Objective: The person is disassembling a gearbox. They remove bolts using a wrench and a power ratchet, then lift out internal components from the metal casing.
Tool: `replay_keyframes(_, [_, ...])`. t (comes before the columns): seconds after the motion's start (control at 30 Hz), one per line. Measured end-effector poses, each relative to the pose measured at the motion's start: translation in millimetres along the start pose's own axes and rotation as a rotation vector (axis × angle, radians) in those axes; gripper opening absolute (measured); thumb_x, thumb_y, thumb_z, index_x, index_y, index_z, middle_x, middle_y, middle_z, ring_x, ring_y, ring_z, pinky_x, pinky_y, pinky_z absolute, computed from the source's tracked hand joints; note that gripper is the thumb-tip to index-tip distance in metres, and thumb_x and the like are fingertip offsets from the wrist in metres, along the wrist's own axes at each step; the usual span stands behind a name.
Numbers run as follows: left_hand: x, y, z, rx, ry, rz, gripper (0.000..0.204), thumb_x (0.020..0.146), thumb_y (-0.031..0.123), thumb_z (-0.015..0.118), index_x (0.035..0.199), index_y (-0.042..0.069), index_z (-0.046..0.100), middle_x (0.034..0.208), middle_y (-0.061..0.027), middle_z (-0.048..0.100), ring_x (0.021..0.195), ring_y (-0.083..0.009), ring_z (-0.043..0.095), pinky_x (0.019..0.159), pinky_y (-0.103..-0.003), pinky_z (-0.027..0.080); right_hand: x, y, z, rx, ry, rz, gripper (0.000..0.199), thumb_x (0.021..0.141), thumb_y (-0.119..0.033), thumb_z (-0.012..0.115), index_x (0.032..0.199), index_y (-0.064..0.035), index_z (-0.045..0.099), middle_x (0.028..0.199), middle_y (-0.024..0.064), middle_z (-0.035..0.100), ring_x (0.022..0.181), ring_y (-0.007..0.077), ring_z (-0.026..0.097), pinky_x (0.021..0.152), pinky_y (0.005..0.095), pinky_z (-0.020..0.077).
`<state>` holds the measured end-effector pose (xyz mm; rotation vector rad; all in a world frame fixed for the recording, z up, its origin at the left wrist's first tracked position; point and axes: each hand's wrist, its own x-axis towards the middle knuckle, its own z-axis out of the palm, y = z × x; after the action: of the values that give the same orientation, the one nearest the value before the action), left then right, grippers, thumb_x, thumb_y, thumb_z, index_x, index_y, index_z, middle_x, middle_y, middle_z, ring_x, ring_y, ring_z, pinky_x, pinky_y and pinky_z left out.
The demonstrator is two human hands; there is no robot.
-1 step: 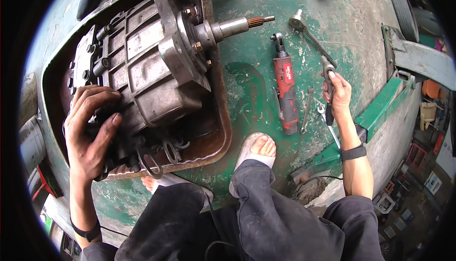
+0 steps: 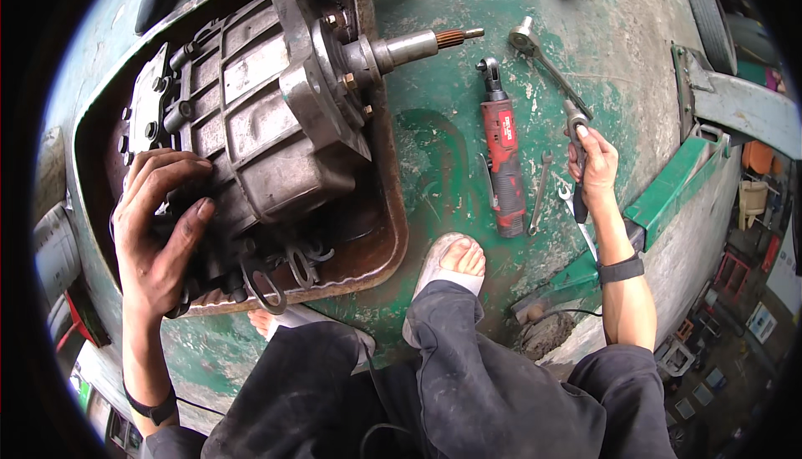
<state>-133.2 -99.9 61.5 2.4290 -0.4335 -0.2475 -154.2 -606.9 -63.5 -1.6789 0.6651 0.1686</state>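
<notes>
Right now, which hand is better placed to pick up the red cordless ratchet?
Right. The right hand is beside the red cordless ratchet on the green surface, though it grips a tool already. The left hand rests on the gearbox, further away.

A vehicle repair workshop. A grimy gearbox [image 2: 251, 116] with its splined shaft lies in a rusty drip tray [image 2: 380, 242] on a worn green-painted floor [image 2: 443, 150], with a red cordless ratchet [image 2: 501, 162], a long ratchet wrench [image 2: 547, 62] and a small spanner [image 2: 540, 193] scattered beside it. A tyre [image 2: 710, 20] shows at the far edge.
</notes>
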Motion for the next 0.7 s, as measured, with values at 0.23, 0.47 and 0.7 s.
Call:
replay_keyframes(0.23, [-0.7,-1.0,-0.4,-0.009,-0.015,0.009,0.028,0.080,0.014,0.067,0.100,-0.004,0.063,0.101,-0.0168,0.063,0.098,-0.0283,0.058,0.091,-0.035,0.043,4.5,5.6,-0.3,-0.180,0.192,-0.086,0.035,0.094,-0.036,0.057,0.082,-0.0031,0.060,0.051,-0.0030,0.043,0.036,0.0066,0.034,0.033,0.0235,0.0245])
replay_keyframes(0.47, [-1.1,-2.7,0.6,-0.014,-0.010,-0.017,0.028,0.079,0.013,0.067,0.100,-0.004,0.063,0.104,-0.0162,0.062,0.101,-0.0276,0.058,0.093,-0.036,0.043,0.6,-2.7,-27.3,-0.275,0.131,-0.104,0.031,0.090,-0.031,0.066,0.082,-0.0016,0.062,0.057,-0.0026,0.049,0.044,0.0062,0.040,0.039,0.0226,0.0279])
replay_keyframes(0.7, [-2.4,-2.7,1.2,-0.015,-0.002,-0.024,0.027,0.078,0.013,0.067,0.100,-0.004,0.064,0.103,-0.0157,0.063,0.102,-0.0273,0.058,0.094,-0.036,0.042,37.2,14.8,-45.2,-1.219,0.128,-0.164,0.040,0.081,-0.036,0.070,0.102,-0.0017,0.066,0.066,0.0088,0.060,0.064,0.0223,0.061,0.067,0.0340,0.0504])
